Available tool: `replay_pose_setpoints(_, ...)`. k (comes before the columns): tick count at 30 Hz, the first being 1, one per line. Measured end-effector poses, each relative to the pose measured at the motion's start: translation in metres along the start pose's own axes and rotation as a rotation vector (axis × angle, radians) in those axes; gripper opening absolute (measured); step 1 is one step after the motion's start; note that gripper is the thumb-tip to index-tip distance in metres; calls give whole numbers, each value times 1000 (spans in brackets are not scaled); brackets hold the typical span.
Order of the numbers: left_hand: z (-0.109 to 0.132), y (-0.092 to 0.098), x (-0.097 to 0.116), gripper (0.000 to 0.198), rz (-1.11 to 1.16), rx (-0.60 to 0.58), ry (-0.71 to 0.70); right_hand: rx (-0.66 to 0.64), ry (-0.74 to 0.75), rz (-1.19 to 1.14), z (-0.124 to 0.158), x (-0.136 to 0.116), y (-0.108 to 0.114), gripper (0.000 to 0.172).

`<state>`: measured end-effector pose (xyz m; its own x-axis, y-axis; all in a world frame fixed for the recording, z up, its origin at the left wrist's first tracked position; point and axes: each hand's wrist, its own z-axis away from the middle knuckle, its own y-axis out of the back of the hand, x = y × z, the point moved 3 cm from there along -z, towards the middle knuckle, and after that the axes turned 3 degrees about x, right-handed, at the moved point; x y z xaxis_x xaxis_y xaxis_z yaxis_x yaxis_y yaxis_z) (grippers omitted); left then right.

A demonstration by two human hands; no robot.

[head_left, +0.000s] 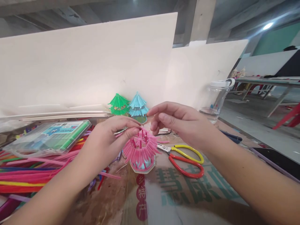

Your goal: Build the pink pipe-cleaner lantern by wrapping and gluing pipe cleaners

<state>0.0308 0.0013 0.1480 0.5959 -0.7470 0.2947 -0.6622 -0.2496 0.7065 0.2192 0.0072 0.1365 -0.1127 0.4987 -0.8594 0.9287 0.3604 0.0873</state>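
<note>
A small pink pavilion model [142, 150] made of fuzzy pipe cleaners stands on an octagonal base, its upper posts bare. My left hand [117, 132] is at its upper left, thumb and forefinger pinched on what looks like a short pink pipe cleaner [142, 128], mostly hidden by the fingertips. My right hand [174, 120] hovers at the upper right of the model, fingers loosely bent and thumb apart, with nothing visible between them. Scissors [185, 157] with one yellow and one red handle lie just right of the model, blades toward it.
Behind stand a green pavilion [118, 104] and a blue pavilion [137, 106]. Loose colourful pipe cleaners [35, 175] and a clear plastic case [49, 137] cover the left. On the right are a water bottle [214, 100], dark-handled pliers [231, 137] and a phone [278, 162]. White boards [89, 68] rise behind.
</note>
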Motion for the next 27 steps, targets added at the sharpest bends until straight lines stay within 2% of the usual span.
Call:
replay_pose_setpoints(4,6,-9,7,31,112,-31,81,-65,75,-285,6,-1,-14,19)
replay_pose_setpoints(8,11,-21,13,41,131,-46,142,-137,122,-441,12,-3,-29,36)
replay_pose_setpoints(13,21,-37,24,23,233,-22,152,-128,92,-437,18,-6,-40,49)
replay_pose_setpoints(15,24,-43,25,15,293,-4,182,-124,97,-436,21,-6,-44,46)
replay_pose_setpoints(17,24,-44,26,14,342,-52,195,-130,92,-427,24,-6,-47,39)
replay_pose_setpoints(20,16,-31,29,18,271,-110,149,-112,77,-307,22,-9,-43,26)
replay_pose_setpoints(22,9,-12,30,16,162,-43,67,-59,106,-101,18,-15,-31,16)
replay_pose_setpoints(24,2,7,25,16,68,6,59,36,173,188,13,-23,-13,8)
replay_pose_setpoints(25,0,15,20,20,26,-8,96,95,203,330,10,-26,-4,7)
replay_pose_setpoints(27,-2,27,4,28,-31,-3,174,172,174,511,5,-27,11,16)
